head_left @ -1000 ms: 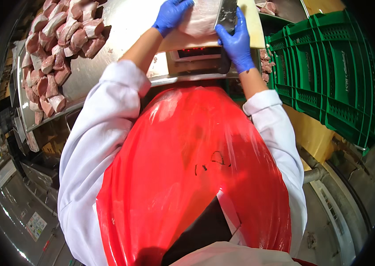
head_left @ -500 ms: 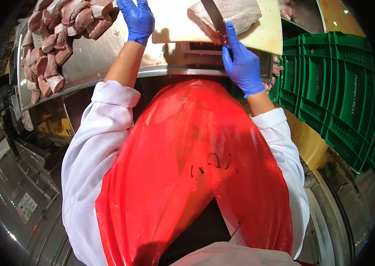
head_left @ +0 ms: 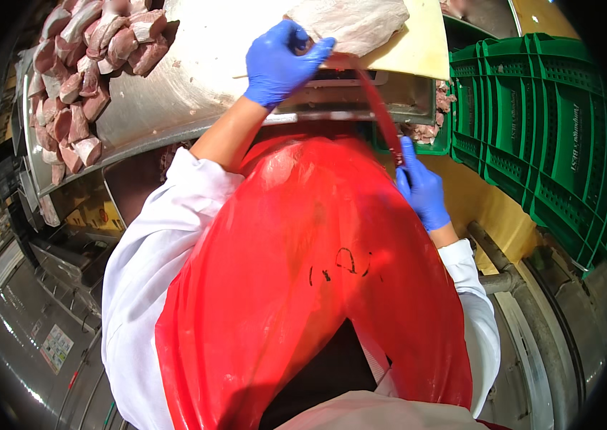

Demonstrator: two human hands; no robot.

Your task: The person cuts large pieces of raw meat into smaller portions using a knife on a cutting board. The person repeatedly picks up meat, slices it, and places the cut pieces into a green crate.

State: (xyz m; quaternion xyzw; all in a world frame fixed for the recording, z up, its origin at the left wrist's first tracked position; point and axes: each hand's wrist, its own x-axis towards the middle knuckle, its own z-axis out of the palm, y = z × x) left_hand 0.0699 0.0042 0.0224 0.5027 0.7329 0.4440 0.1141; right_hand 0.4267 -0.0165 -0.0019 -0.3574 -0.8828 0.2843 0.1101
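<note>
Red-tinged and blurred, my knife (head_left: pixel 381 111) slants from near the front edge of the cutting board (head_left: pixel 429 46) down to my right hand (head_left: pixel 425 195), which is closed round its handle end beside my red apron (head_left: pixel 310 215); my left hand (head_left: pixel 274 66), in a blue glove like the other, is half curled near the blade's upper end, and I cannot tell whether its fingers pinch anything; one pale slab of meat (head_left: pixel 361 25) lies on the yellowish board, right by those fingertips; board and slab sit over the steel table (head_left: pixel 156 100), which bears a heap of cut meat pieces (head_left: pixel 77 82) at its left; small meat scraps (head_left: pixel 424 132) show to its right, next to green crates (head_left: pixel 547 129).
</note>
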